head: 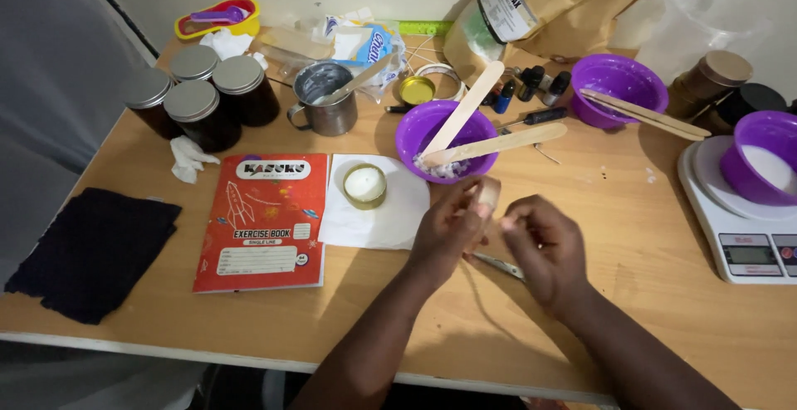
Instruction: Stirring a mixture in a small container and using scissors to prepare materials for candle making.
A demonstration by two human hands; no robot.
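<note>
Left hand [448, 226]: fingers curled around a small pale roll of tape [487, 194], gripping it by the rim, just in front of the near purple bowl [415, 132].
Right hand [540, 240]: thumb and forefinger pinched together close to the roll; what they pinch is too small to tell, possibly a free end of tape.
Location of the held item: above the wooden table [631, 236], between both hands, near the white paper sheet [378, 219].
Handling judgement, roll: likely light and stiff at the core, sticky on the free end; best held by the outer rim with the free end pulled by fingertip.
Metal tool [501, 266]: a thin metallic piece lies on the table under the hands; kind not identifiable.
Small candle tin [365, 186]: gold-rimmed, filled with white wax, standing on the paper sheet; apart from both hands.
Near purple bowl contents: white flakes and two flat wooden sticks [498, 143] leaning over the rim.
Handling judgement, candle tin: probably light; wax surface marks easily, so grasp by the side wall.
Left of the sheet: red exercise book [261, 223], dark cloth [91, 252], four dark jars with metal lids [199, 99].
Right side: digital kitchen scale [739, 236] bearing another purple bowl [760, 165].
Rear: metal mug [325, 99], brown paper bag [548, 7].
</note>
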